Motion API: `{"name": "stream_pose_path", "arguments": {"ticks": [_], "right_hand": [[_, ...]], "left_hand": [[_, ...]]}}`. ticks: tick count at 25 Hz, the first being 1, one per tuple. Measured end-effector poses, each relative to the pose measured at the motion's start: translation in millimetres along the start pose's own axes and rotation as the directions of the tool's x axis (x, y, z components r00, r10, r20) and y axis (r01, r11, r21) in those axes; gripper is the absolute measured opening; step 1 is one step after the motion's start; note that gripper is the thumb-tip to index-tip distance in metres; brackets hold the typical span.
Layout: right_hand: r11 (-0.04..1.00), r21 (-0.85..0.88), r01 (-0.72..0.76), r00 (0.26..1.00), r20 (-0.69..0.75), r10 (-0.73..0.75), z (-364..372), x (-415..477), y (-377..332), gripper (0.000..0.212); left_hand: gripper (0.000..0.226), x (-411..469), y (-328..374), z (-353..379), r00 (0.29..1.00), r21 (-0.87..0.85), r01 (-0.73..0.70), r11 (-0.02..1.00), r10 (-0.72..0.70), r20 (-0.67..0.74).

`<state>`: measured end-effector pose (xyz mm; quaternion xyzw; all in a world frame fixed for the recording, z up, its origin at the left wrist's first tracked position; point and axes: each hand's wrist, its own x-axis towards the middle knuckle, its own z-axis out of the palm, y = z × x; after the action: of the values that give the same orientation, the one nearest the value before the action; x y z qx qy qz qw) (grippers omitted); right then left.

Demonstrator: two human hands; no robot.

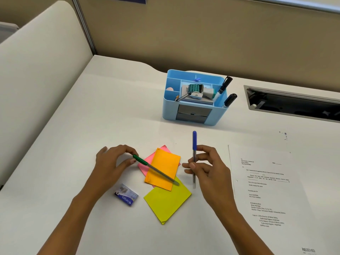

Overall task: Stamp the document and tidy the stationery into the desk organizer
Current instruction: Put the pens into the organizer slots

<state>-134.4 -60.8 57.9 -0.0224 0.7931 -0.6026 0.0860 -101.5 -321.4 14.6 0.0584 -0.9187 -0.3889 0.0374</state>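
White desk (92,116) with beige partition panels behind it. Counted on it: two pens, three sticky-note pads, one box of staples, one printed sheet and one organizer.

The left hand (110,166) pinches the green pen (156,171) at its capped end between thumb and forefinger. From that grip the barrel slants right and toward the person, across the orange pad (165,161). The pink pad (143,169) lies under the orange one. The yellow pad (167,201) lies nearer the person, past the pen's far end. The staple box (126,196), printed "Kangaro", sits just below the left wrist.

The right hand (207,168) pinches the blue pen (194,144) on its clear barrel just under the cap, the cap pointing away from the person.

To the right of that grip lies the document (266,190), a typed letter too small to read, with "RECEIVED" (308,250) at its lower corner.

Well beyond both grips stands the blue organizer (169,107). It holds two black markers (223,85) and one stamp (196,89).
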Motion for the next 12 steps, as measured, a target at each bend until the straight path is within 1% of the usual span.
{"name": "stream_pose_path", "arguments": {"ticks": [2,4,6,8,10,12], "right_hand": [[1.0,-0.009,0.025,0.999,-0.027,-0.025,0.2,2.4,-3.5,0.025],[0.997,-0.018,0.074,0.995,-0.071,-0.075,0.0,6.3,-9.7,0.02],[0.986,-0.042,0.164,0.978,-0.121,-0.168,0.7,12.6,-20.5,0.017],[0.956,-0.106,0.274,0.94,-0.179,-0.289,2.0,22.9,-35.3,0.016],[0.929,-0.124,0.348,0.897,-0.244,-0.368,2.9,38.2,-51.7,0.017],[0.919,-0.087,0.386,0.865,-0.311,-0.393,2.3,57.5,-67.1,0.017]], "left_hand": [[0.012,0.3,4.9,-7.6,1.0,-0.149,0.021,0.989,-0.023,-0.011],[0.01,1.8,14.2,-12.9,0.999,-0.321,0.034,0.947,-0.046,-0.029],[0.01,5.4,28.0,-15.8,0.997,-0.478,-0.006,0.878,-0.031,-0.068],[0.007,11.9,45.1,-17.9,0.987,-0.6,-0.096,0.794,-0.002,-0.16],[0.006,21.4,62.4,-20.1,0.966,-0.647,-0.191,0.738,0.023,-0.259],[0.008,33.1,76.7,-20.6,0.944,-0.626,-0.255,0.737,0.049,-0.326]]}}
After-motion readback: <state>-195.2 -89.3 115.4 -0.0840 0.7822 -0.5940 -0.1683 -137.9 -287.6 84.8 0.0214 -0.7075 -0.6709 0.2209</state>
